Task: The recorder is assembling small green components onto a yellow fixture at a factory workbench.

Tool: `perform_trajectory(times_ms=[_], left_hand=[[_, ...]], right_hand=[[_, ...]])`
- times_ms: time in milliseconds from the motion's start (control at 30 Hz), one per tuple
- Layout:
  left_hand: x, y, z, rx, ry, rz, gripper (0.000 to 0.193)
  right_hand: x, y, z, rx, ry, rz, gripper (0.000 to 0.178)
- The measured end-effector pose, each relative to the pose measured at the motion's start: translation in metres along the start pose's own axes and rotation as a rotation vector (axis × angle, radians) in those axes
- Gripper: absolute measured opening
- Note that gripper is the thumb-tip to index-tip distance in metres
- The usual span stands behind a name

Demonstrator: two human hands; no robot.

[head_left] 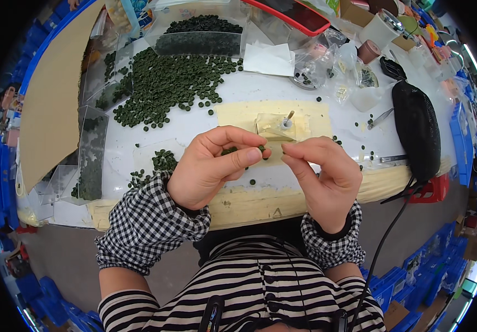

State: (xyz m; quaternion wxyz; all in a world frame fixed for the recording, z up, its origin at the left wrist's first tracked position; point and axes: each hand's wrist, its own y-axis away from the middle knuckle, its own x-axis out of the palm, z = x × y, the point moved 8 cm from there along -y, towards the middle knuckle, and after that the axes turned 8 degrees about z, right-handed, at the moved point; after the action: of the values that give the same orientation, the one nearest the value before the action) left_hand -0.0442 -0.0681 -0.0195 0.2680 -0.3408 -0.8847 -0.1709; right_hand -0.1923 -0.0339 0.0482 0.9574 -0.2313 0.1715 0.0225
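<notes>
My left hand (pixel 208 166) is closed in a pinch, with a small dark green round piece (pixel 262 148) at its thumb and fingertip. More green shows between its curled fingers. Close by on the right, my right hand (pixel 330 177) also pinches with thumb and forefinger; what it holds is too small to make out. Just beyond the fingertips sits a cream-taped block (pixel 274 128) with a short upright peg (pixel 289 117) on it. A smaller heap of green pieces (pixel 164 160) lies beside my left wrist.
A broad heap of green pieces (pixel 161 83) spreads at the back left, before a clear tray (pixel 198 44). Brown cardboard (pixel 56 94) lines the left side. A red-edged phone (pixel 294 16), a white paper (pixel 269 58), tweezers (pixel 380 118) and a black pouch (pixel 415 130) lie around.
</notes>
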Motion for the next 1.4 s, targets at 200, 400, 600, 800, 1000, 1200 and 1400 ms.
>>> perform_trajectory(times_ms=[200, 400, 600, 800, 1000, 1200, 1400], left_hand=[[0.002, 0.002, -0.006, 0.041, -0.138, -0.075, 0.013], [0.004, 0.003, -0.010, 0.099, -0.175, -0.083, 0.013], [0.004, 0.004, -0.013, 0.122, -0.193, -0.080, 0.015], [0.002, 0.004, -0.012, 0.123, -0.180, -0.100, 0.014], [0.001, 0.005, -0.013, 0.141, -0.202, -0.134, 0.013], [0.001, 0.007, -0.017, 0.188, -0.273, -0.150, 0.013], [-0.004, 0.004, -0.008, 0.088, -0.156, -0.120, 0.011]], right_hand=[[0.021, 0.009, -0.031, 0.265, -0.454, -0.008, 0.016], [0.028, 0.012, -0.037, 0.335, -0.631, 0.002, 0.015], [0.031, 0.012, -0.037, 0.261, -0.584, 0.001, 0.016], [0.032, 0.012, -0.034, 0.226, -0.583, -0.032, 0.014], [0.027, 0.011, -0.025, 0.123, -0.370, -0.081, 0.015], [0.023, 0.010, -0.016, 0.073, -0.245, -0.087, 0.015], [0.028, 0.012, -0.032, 0.258, -0.526, -0.047, 0.014]])
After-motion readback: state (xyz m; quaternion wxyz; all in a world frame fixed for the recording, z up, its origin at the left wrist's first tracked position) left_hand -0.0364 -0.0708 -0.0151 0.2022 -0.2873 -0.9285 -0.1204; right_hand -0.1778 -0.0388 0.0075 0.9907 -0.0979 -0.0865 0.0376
